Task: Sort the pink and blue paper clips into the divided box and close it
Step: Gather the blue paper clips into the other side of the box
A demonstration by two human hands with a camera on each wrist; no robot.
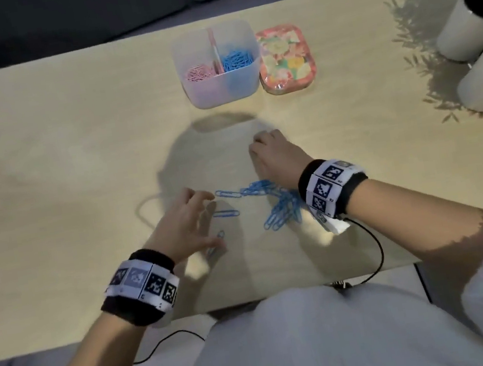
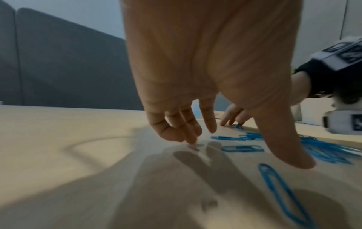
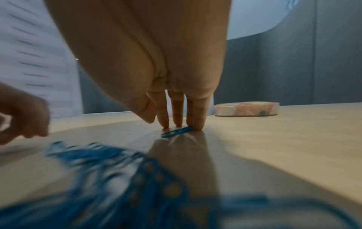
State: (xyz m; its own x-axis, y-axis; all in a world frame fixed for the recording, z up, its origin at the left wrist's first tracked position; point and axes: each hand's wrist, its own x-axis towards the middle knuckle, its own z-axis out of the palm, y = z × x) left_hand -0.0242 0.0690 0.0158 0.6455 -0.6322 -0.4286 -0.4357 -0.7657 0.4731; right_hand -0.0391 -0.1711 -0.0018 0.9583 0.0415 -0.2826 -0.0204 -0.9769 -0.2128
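Blue paper clips [image 1: 278,204], thin looped wire, lie heaped on the smooth tabletop [image 1: 55,155]; one clip [image 3: 177,131] points toward 2 o'clock under straight right hand [image 1: 274,155] fingers. Left hand [image 1: 183,223] grip is wide.

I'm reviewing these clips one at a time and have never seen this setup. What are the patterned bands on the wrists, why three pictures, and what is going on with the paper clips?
No robot here: a person works bare-handed. The patterned bands carry a camera on each wrist; a third sits on the head. The head view looks down at a table. The wrist views look along each hand.

The divided box stands open, with pink clips in one half and blue in the other. Its flowered lid lies beside it. A pile of blue clips is unsorted.

The left hand spreads over loose clips and holds nothing. The right hand presses straight fingertips on a single blue clip.
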